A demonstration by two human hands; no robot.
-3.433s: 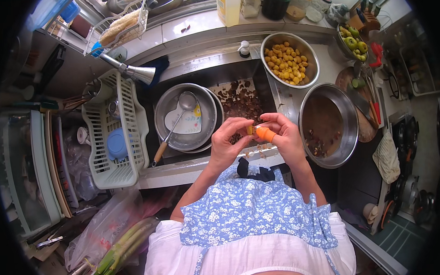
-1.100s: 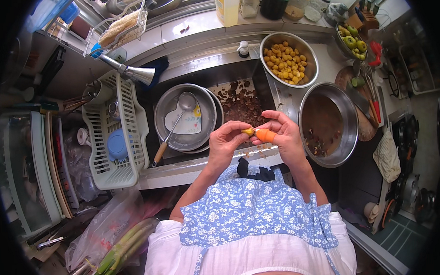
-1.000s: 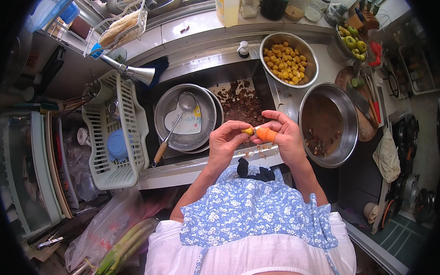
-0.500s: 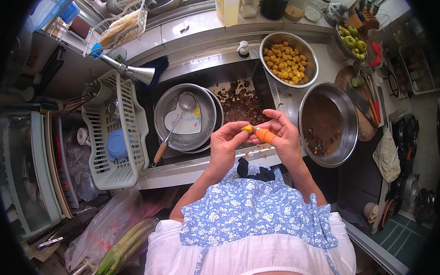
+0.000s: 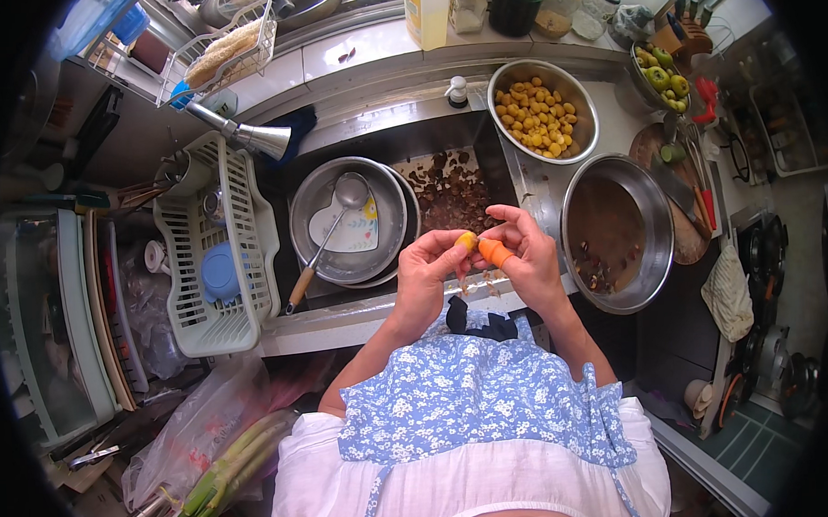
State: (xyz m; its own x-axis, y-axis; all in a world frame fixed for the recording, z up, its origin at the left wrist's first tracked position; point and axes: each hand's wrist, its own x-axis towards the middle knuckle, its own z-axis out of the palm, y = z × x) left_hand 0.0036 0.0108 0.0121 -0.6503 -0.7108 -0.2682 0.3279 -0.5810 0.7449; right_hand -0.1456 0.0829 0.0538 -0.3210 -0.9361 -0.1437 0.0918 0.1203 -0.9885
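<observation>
Over the sink's front edge, my left hand (image 5: 423, 278) pinches a small yellow peeled chestnut (image 5: 467, 239) between thumb and fingertips. My right hand (image 5: 535, 265) meets it from the right, thumb and index finger closed at the nut's side while its other fingers are raised. An orange finger cover (image 5: 496, 252) sits on the right thumb. Brown skin scraps (image 5: 454, 195) lie thick on the sink floor beyond my hands. To the right, a steel basin (image 5: 665, 218) holds murky brown water with dark nuts. Behind it stands a steel bowl (image 5: 594, 129) of several yellow peeled chestnuts.
Nested metal pans (image 5: 301, 235) with a ladle (image 5: 327, 230) stand in the sink's left part. A white dish rack (image 5: 247, 255) is further left. A cleaver (image 5: 672, 188) rests on a round board (image 5: 649, 147) at right. Jars (image 5: 560, 12) line the back ledge.
The chestnut has turned between my fingertips and shows more yellow. My right hand has shifted slightly left, its thumb now closer against the nut. The bowls and pans stay put.
</observation>
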